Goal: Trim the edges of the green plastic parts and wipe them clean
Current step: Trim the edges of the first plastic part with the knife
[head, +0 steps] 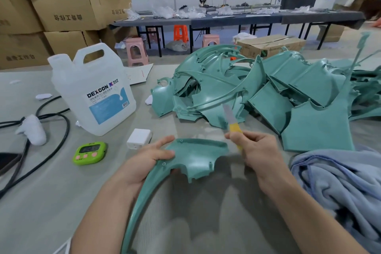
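At frame centre the left hand [151,158] grips one green plastic part [193,159] while the right hand [255,150] holds a yellow-handled knife [232,118], seemingly mid-trim, with the pile of green parts [257,88] at upper right and the blue cloth [338,187] unused.

From here I can't see most of the knife [230,118] handle, which is buried in the right hand [259,150]. The left hand [144,163] is partly hidden behind the green part [195,156], whose long curved arm runs off the bottom edge. The blue cloth [340,187] and the pile of green parts [247,88] are cut by the right edge, and the timer [89,152] display and the small print on the jug [92,90] are too blurred for me to read.
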Demonstrator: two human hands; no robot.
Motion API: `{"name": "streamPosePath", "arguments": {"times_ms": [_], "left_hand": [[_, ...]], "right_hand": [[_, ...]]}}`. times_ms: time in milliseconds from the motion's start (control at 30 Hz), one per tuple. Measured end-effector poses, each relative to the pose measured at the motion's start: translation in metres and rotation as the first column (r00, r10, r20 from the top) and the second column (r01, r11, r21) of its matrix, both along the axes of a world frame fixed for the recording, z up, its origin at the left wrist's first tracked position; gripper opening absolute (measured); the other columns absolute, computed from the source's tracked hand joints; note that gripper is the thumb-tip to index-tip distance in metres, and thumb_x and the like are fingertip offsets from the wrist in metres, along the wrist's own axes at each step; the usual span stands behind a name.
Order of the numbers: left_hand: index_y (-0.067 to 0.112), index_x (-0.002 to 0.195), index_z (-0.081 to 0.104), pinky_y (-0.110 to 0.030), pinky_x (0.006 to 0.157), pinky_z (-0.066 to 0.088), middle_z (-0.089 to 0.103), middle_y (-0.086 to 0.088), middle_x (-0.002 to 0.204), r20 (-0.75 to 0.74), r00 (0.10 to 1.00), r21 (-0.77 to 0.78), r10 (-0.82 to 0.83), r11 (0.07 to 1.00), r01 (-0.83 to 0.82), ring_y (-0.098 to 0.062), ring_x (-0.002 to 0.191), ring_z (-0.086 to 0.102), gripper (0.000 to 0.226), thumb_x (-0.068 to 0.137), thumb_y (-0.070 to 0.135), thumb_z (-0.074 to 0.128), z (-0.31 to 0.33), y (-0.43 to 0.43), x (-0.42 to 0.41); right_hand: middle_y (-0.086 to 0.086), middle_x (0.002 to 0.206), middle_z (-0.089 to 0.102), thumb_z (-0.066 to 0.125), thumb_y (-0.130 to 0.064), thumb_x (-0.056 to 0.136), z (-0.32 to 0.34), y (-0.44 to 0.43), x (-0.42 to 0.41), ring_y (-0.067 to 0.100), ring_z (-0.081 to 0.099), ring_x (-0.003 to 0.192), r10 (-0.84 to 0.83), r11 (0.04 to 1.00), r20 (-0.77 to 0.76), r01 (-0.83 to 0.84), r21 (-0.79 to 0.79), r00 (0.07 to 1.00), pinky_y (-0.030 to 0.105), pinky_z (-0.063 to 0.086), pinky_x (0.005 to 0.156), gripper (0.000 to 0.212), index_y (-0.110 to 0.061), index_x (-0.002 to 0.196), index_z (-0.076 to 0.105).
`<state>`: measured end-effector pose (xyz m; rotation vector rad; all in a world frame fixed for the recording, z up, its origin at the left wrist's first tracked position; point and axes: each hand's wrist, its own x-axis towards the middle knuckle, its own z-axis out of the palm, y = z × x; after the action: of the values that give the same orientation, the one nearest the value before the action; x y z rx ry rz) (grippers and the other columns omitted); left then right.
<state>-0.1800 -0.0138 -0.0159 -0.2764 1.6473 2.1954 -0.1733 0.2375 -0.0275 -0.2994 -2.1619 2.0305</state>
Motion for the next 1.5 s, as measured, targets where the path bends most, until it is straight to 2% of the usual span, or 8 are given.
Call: {"name": "streamPosePath", "arguments": {"times_ms": [133, 233, 333, 500, 933, 1067, 1233, 1500], "left_hand": [[0.007, 0.121, 0.07, -0.028, 0.059, 0.063, 0.074, -0.015, 0.117, 0.06, 0.996, 0.053, 0.065, 0.996, -0.068, -0.025, 0.081, 0.073, 0.034, 0.094, -0.003, 0.052, 0.0, -0.007, -0.007], [0.004, 0.107, 0.077, -0.025, 0.053, 0.061, 0.075, -0.017, 0.11, 0.056, 0.993, 0.068, 0.102, 0.992, -0.106, -0.024, 0.074, 0.07, 0.023, 0.094, 0.003, 0.059, -0.006, -0.011, -0.01], [0.005, 0.1, 0.079, -0.026, 0.057, 0.062, 0.075, -0.02, 0.107, 0.044, 0.994, 0.035, 0.101, 0.994, -0.103, -0.024, 0.071, 0.067, 0.02, 0.091, 0.003, 0.061, -0.008, -0.012, -0.012], [0.004, 0.1, 0.078, -0.022, 0.045, 0.055, 0.074, -0.021, 0.095, 0.029, 0.991, 0.022, 0.128, 0.991, -0.128, -0.018, 0.052, 0.062, 0.019, 0.093, 0.002, 0.061, -0.01, -0.013, -0.014], [0.006, 0.086, 0.076, -0.019, 0.04, 0.051, 0.071, -0.019, 0.075, 0.027, 0.988, -0.001, 0.15, 0.989, -0.15, -0.016, 0.039, 0.058, 0.019, 0.094, 0.001, 0.06, -0.005, -0.013, -0.012], [0.006, 0.092, 0.077, -0.02, 0.042, 0.053, 0.069, -0.02, 0.083, 0.017, 0.993, 0.011, 0.118, 0.993, -0.118, -0.017, 0.047, 0.057, 0.017, 0.093, 0.003, 0.06, -0.006, -0.015, -0.011], [0.009, 0.071, 0.08, -0.019, 0.044, 0.053, 0.059, -0.024, 0.087, 0.009, 0.993, 0.011, 0.12, 0.993, -0.12, -0.023, 0.052, 0.054, 0.03, 0.093, 0.003, 0.06, -0.007, -0.017, -0.01], [0.006, 0.086, 0.073, -0.022, 0.046, 0.054, 0.062, -0.024, 0.084, 0.031, 0.982, 0.005, 0.184, 0.983, -0.184, -0.023, 0.053, 0.057, 0.016, 0.093, 0.003, 0.06, -0.005, -0.015, -0.011]], "right_hand": [[-0.004, 0.048, 0.056, 0.073, -0.041, 0.091, -0.002, 0.023, -0.005, 0.013, 0.037, 0.042, -0.104, 0.939, -0.127, 0.14, 0.315, 0.986, 0.03, 0.034, 0.048, 0.015, -0.042, 0.077, 0.078], [-0.011, 0.06, 0.066, 0.073, -0.043, 0.09, -0.004, 0.021, -0.003, 0.014, 0.056, 0.056, -0.081, 0.801, -0.107, 0.129, 0.585, 0.991, 0.034, 0.046, 0.048, 0.026, -0.033, 0.066, 0.072], [-0.013, 0.054, 0.058, 0.069, -0.044, 0.092, -0.007, 0.009, -0.001, 0.007, 0.049, 0.049, -0.009, 0.694, -0.059, 0.049, 0.718, 0.998, 0.026, 0.033, 0.043, 0.028, -0.024, 0.071, 0.069], [-0.009, 0.054, 0.059, 0.066, -0.045, 0.095, -0.009, 0.0, 0.0, 0.009, 0.051, 0.049, 0.073, 0.672, 0.045, -0.083, 0.736, 0.996, 0.025, 0.037, 0.045, 0.026, -0.033, 0.072, 0.069], [-0.003, 0.049, 0.053, 0.077, -0.037, 0.089, -0.001, 0.021, 0.0, 0.006, 0.035, 0.041, 0.24, 0.786, -0.053, -0.162, 0.596, 0.969, 0.019, 0.03, 0.041, 0.007, -0.04, 0.083, 0.078], [-0.009, 0.046, 0.051, 0.078, -0.038, 0.086, -0.007, 0.024, -0.006, 0.006, 0.037, 0.04, 0.139, 0.803, -0.025, -0.098, 0.588, 0.99, 0.018, 0.032, 0.04, 0.009, -0.031, 0.081, 0.078], [-0.01, 0.047, 0.053, 0.077, -0.041, 0.085, -0.01, 0.028, -0.01, 0.006, 0.04, 0.042, 0.071, 0.783, -0.019, -0.044, 0.62, 0.997, 0.026, 0.037, 0.046, 0.011, -0.031, 0.088, 0.077], [-0.008, 0.045, 0.042, 0.073, -0.043, 0.09, -0.007, 0.01, 0.0, 0.009, 0.033, 0.041, 0.254, 0.739, -0.049, -0.161, 0.654, 0.966, 0.021, 0.027, 0.04, 0.012, -0.032, 0.085, 0.076]]}}
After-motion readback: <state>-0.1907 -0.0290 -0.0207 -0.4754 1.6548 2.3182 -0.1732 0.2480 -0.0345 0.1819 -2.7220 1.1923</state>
